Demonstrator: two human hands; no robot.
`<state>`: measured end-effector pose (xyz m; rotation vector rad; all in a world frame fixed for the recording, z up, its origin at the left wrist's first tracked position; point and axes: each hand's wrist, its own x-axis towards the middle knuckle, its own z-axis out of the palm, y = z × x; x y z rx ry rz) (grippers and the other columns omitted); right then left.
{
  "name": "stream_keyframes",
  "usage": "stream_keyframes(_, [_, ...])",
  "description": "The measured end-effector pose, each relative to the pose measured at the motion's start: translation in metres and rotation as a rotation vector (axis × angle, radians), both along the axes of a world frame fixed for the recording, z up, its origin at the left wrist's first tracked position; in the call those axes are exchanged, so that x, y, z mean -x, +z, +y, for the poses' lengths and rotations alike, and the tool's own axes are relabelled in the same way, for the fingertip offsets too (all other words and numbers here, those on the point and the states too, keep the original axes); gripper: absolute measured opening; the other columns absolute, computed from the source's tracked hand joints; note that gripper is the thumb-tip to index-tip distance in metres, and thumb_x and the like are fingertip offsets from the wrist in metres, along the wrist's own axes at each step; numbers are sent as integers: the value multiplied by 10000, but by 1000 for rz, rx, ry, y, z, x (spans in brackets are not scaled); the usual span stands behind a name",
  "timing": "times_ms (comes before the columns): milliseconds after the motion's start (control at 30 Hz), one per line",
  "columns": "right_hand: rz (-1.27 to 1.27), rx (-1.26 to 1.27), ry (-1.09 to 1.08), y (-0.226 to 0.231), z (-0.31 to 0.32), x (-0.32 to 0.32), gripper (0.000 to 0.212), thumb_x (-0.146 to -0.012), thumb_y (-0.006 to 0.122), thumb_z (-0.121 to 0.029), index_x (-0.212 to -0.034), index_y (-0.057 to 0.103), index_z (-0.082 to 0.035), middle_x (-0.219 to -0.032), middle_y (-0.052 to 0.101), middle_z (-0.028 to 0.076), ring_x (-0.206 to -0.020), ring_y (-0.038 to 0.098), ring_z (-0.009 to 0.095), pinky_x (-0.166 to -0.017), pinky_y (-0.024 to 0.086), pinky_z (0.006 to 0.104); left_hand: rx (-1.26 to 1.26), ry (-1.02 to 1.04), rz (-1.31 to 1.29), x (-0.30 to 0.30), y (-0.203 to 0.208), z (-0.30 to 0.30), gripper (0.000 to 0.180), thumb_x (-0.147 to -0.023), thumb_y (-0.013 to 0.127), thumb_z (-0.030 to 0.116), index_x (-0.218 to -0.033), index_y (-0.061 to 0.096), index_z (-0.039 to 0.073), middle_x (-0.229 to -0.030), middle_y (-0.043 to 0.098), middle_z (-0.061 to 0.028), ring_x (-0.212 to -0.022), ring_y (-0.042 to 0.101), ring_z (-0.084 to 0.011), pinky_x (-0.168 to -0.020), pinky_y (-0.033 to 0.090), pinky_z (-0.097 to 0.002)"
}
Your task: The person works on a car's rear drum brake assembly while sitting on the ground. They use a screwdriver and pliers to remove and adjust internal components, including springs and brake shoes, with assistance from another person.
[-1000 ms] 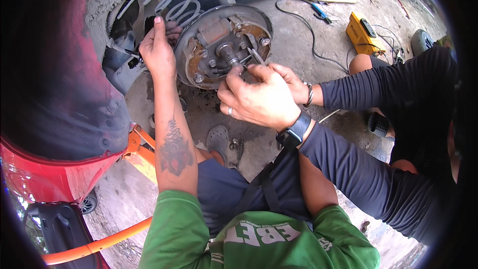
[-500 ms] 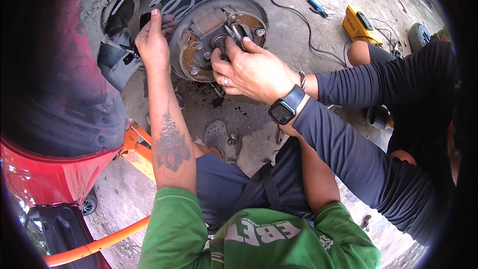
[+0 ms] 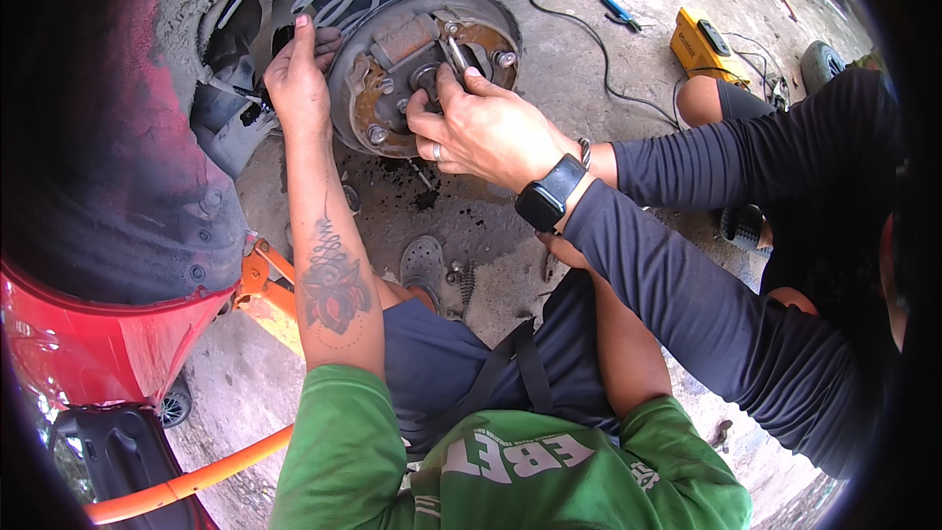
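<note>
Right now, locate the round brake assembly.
In the head view, the brake assembly sits upper centre, just right of the person's left hand and left of the yellow box.

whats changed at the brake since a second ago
The co-worker's watch-side hand and metal tool shifted up and left across the brake assembly. The person's right hand, previously hidden, now partly shows below the watch. The left hand stays at the assembly's left edge.

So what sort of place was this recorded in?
Most likely a car repair spot, though whether a workshop or a yard I can't tell: a red car body with an exposed wheel well, an uncovered drum brake assembly and an apparent orange jack.
</note>
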<state>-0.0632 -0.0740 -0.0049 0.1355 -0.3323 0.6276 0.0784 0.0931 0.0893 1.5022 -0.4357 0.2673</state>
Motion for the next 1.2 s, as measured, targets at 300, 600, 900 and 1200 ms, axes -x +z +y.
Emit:
stream_keyframes(300, [1141, -1419, 427, 53, 16, 27, 238, -900, 691, -79, -1134, 663, -117, -1218, 493, 42, -1147, 548, 225, -967, 484, 327, 12, -13, 19, 1, 0, 1, 448, -993, 650, 370, -885, 722, -58, -812, 715, -99, -698, 637, -133, -674, 498, -254])
stream_keyframes(600, [1051, -1524, 538, 49, 18, 27, 276, -900, 648, -5, -1173, 638, -42, -1251, 504, 64, -1134, 614, 251, -950, 528, 290, -4, 12, 6, 0, 0, 1, 444, -994, 648, 370, -883, 732, -52, -812, 720, -97, -702, 644, -129, -660, 489, -252])
stream_keyframes(900, [1057, -1585, 477, 47, 19, 26, 317, -944, 594, -54, -1257, 568, -18, -1277, 487, 66, -1142, 612, 233, -953, 540, 280, -8, 14, 8, 0, 0, 1, 457, -994, 645, 383, -884, 735, -51, -815, 723, -98, -701, 644, -133, -659, 487, -254])
stream_keyframes(1200, [1018, -1602, 554, 43, 21, 22, 340, -917, 617, 5, -1253, 571, -9, -1268, 489, 74, -1120, 628, 233, -956, 531, 278, -8, 28, -4, 3, 0, 0, 485, -1002, 628, 401, -877, 726, -57, -806, 720, -103, -699, 644, -138, -662, 492, -256])
